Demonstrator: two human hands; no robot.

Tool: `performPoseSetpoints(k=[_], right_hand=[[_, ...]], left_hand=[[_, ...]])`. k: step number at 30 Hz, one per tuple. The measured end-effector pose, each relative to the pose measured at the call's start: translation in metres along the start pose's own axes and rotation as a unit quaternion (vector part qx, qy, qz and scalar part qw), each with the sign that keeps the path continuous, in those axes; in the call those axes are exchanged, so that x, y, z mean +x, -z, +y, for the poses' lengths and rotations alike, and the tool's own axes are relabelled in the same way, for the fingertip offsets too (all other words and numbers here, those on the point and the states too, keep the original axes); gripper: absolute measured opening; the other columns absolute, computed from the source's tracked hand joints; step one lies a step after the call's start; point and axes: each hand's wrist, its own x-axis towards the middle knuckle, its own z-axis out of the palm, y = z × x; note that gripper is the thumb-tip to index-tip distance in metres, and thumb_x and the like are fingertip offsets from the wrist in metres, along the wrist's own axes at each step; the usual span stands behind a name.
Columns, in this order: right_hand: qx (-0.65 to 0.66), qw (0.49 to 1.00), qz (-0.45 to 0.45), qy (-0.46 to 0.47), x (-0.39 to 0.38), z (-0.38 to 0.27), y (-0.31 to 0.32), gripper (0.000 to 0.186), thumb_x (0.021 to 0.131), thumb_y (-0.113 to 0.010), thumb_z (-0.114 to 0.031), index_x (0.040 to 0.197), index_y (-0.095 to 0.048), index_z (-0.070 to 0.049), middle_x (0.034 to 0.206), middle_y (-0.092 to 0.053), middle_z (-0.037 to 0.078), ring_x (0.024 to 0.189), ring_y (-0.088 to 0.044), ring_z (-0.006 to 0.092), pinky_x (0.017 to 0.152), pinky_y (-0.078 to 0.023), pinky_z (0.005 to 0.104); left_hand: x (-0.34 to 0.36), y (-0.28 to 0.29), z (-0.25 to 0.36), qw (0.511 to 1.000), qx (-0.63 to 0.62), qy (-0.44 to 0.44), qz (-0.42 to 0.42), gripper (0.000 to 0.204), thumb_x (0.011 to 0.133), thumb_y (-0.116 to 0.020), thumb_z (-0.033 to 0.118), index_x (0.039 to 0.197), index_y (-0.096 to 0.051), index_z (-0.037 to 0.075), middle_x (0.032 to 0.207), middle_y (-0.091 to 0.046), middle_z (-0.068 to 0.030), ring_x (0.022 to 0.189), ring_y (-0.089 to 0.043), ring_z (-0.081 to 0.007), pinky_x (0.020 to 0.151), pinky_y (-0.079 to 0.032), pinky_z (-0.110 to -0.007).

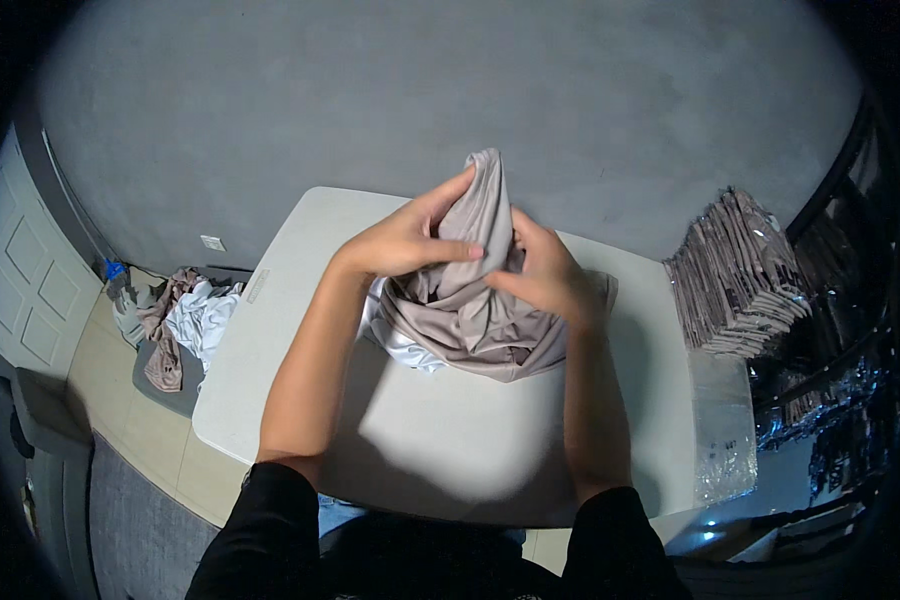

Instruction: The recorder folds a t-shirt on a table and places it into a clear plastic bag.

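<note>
A taupe, smooth-looking garment (pixel 515 345) is bunched up over the table, with one part lifted into a tall, narrow fold. My left hand (pixel 407 240) grips that raised fold from the left, its thumb across the front and the other fingers hidden behind the cloth. On the right side, my right hand (pixel 545 268) is closed on the same garment, thumb in front, lower than the left hand's grip. White cloth (pixel 402 348) shows beneath the taupe fabric at its left edge.
The pale table (pixel 270 345) stands against a grey wall. At its right, a tall stack of folded taupe garments (pixel 735 275) leans beside clear plastic bags (pixel 722 430). Left of the table, loose white clothes (pixel 202 318) lie on a grey seat. Dark shelving holds packages at far right.
</note>
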Motion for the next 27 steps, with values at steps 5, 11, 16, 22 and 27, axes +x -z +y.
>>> performPoseSetpoints(k=[5,11,16,22,27], right_hand=[[0.025,0.983,0.168,-0.068,-0.005,0.022,0.050,0.020,0.103,-0.066,-0.022,0.103,-0.067,-0.002,0.065,-0.057,-0.003,0.060,-0.052,0.0051,0.056,-0.042,0.0232],[0.111,0.920,0.375,-0.026,-0.009,0.035,0.084,0.023,0.109,-0.057,-0.026,0.095,-0.063,-0.008,0.064,-0.057,-0.004,0.054,-0.045,0.0030,0.053,-0.037,0.0201],[0.154,0.891,0.422,0.069,-0.009,0.056,0.094,0.028,0.106,-0.063,-0.020,0.124,-0.053,-0.002,0.115,-0.067,0.016,0.109,-0.067,0.0251,0.096,-0.053,0.0333],[-0.072,0.993,0.094,-0.005,0.002,0.003,0.000,0.051,0.086,-0.085,-0.028,0.124,-0.059,-0.007,0.113,-0.067,0.005,0.099,-0.065,0.0187,0.089,-0.052,0.0356],[-0.209,0.963,-0.043,-0.164,0.011,0.003,-0.030,0.024,0.095,-0.077,-0.021,0.109,-0.067,-0.004,0.083,-0.067,0.000,0.075,-0.060,0.0086,0.069,-0.050,0.0265]], left_hand=[[-0.010,0.056,0.013,0.918,0.351,0.170,-0.070,0.044,0.082,-0.087,0.012,0.121,-0.072,-0.002,0.107,-0.075,-0.0052,0.098,-0.063,-0.0103,0.091,-0.049,-0.030],[-0.017,0.105,-0.025,0.895,0.426,0.125,0.039,0.030,0.095,-0.077,0.028,0.086,-0.070,0.000,0.079,-0.065,0.0019,0.079,-0.057,-0.0088,0.073,-0.048,-0.031],[0.000,0.081,-0.022,0.966,0.182,0.074,0.166,0.026,0.111,-0.054,0.032,0.106,-0.063,0.008,0.087,-0.057,0.0064,0.078,-0.053,-0.0041,0.072,-0.047,-0.023],[0.016,0.017,-0.022,0.989,0.005,-0.008,0.150,0.023,0.111,-0.054,0.028,0.111,-0.064,0.008,0.088,-0.062,0.0056,0.076,-0.055,-0.0024,0.065,-0.046,-0.022],[0.016,0.004,-0.006,0.978,-0.058,-0.035,0.198,0.023,0.112,-0.052,0.024,0.120,-0.064,0.006,0.095,-0.068,0.0029,0.083,-0.063,-0.0050,0.072,-0.052,-0.024]])
